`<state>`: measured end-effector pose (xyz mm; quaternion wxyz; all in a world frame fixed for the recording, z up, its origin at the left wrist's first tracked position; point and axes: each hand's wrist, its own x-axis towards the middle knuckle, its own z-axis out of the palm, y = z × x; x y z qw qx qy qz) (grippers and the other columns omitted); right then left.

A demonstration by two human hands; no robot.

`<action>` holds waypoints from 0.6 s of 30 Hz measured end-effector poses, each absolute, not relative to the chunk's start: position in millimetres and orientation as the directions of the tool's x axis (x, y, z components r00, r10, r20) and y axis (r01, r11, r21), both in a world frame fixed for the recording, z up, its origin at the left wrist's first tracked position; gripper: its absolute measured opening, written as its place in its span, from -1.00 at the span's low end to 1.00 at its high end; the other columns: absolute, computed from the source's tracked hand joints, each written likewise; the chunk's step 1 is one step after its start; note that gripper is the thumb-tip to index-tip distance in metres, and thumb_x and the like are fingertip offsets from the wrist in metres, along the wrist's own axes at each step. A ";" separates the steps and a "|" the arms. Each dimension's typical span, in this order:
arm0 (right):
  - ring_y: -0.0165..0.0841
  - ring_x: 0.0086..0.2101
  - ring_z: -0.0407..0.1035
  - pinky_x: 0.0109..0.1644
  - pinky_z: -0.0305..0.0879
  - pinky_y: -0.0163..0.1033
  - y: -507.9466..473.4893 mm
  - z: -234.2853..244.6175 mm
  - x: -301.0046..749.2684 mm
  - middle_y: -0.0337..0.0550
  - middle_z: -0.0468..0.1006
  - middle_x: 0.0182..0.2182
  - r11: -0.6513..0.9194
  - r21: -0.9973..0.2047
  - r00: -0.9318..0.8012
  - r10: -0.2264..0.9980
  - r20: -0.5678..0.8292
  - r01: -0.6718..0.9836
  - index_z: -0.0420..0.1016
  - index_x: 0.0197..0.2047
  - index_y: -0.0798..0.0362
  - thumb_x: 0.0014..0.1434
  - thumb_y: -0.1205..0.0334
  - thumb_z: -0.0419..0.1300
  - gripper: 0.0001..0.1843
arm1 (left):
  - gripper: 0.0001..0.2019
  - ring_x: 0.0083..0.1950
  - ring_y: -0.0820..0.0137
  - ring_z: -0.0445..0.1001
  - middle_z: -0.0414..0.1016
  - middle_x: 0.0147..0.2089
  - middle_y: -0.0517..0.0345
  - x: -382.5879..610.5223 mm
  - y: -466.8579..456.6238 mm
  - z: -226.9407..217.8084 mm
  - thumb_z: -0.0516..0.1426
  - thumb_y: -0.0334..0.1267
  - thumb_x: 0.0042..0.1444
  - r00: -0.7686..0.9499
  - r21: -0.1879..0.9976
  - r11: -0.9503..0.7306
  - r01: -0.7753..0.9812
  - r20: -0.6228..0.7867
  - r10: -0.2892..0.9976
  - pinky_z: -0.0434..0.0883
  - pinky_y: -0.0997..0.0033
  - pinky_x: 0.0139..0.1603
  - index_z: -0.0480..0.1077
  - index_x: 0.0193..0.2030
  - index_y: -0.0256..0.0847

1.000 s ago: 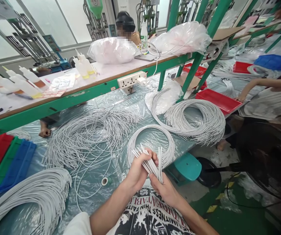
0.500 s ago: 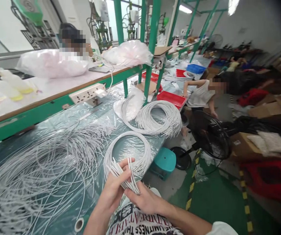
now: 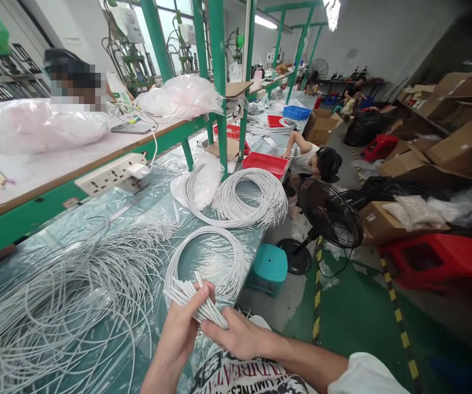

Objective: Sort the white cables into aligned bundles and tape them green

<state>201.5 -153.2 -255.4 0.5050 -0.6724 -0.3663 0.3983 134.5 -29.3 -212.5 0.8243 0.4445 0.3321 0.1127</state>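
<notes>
A bundle of grey-white cables [image 3: 182,294] passes through both my hands, its cut ends fanned out on the left. My left hand [image 3: 187,317] is closed round the bundle, thumb across the top. My right hand [image 3: 238,331] grips the same cables at their lower right, close beside the left. Just beyond my hands, a coiled ring of cable [image 3: 236,262] lies on the plastic-covered table [image 3: 145,213]. Farther back sits a thicker coil of cables [image 3: 277,194]. To the left spreads a large loose heap of cables [image 3: 67,290].
A green-framed shelf [image 3: 34,202] with a power strip [image 3: 110,175] and plastic bags runs along the left. Red trays [image 3: 264,163] stand farther back. Right of the table are a teal stool [image 3: 269,265], a black fan [image 3: 330,213] and a bending co-worker [image 3: 304,158].
My view has swung to the right, so the surroundings sit farther left. The cable ends in my left hand now lie closer together, with fewer sticking upright. Both hands keep hold.
</notes>
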 end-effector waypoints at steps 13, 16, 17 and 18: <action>-0.34 -0.54 0.14 -0.47 0.17 -0.22 -162.2 -280.7 208.6 -0.28 0.18 -0.61 -0.314 -0.947 0.325 0.891 -0.317 -0.063 0.33 -0.38 0.04 0.19 -0.28 0.10 -0.50 | -0.70 -0.39 0.43 0.36 0.32 -0.48 0.14 138.5 -41.8 -206.2 0.19 -0.21 0.08 0.888 0.552 0.826 -0.113 -0.316 0.333 0.32 0.41 -0.23 0.24 -0.58 -0.25; -0.22 -0.42 0.30 -0.35 0.32 -0.15 -163.5 -281.8 210.8 -0.20 0.34 -0.52 -0.340 -0.939 0.310 0.889 -0.338 -0.050 0.43 -0.16 0.07 0.15 -0.27 0.16 -0.48 | -0.54 -0.63 0.56 0.06 -0.01 -0.69 0.33 141.6 -42.7 -213.8 0.18 -0.18 0.09 0.920 0.377 0.920 -0.105 -0.314 0.234 0.13 0.50 -0.53 0.02 -0.67 -0.19; -0.17 -0.35 0.35 -0.28 0.36 -0.12 -164.0 -281.0 211.5 -0.15 0.40 -0.46 -0.351 -0.935 0.310 0.885 -0.347 -0.044 0.44 -0.11 0.07 0.13 -0.26 0.17 -0.45 | -0.49 -0.68 0.58 -0.06 -0.13 -0.73 0.37 142.4 -41.9 -217.0 0.17 -0.17 0.11 0.928 0.348 0.933 -0.091 -0.310 0.206 0.02 0.51 -0.59 -0.05 -0.69 -0.17; -0.12 -0.27 0.38 -0.20 0.37 -0.09 -164.5 -280.0 212.4 -0.09 0.45 -0.39 -0.363 -0.931 0.313 0.880 -0.357 -0.040 0.45 -0.07 0.08 0.12 -0.26 0.19 -0.43 | -0.45 -0.70 0.59 -0.14 -0.20 -0.75 0.38 143.0 -40.8 -219.8 0.16 -0.16 0.12 0.934 0.337 0.939 -0.071 -0.307 0.181 -0.08 0.50 -0.63 -0.11 -0.70 -0.16</action>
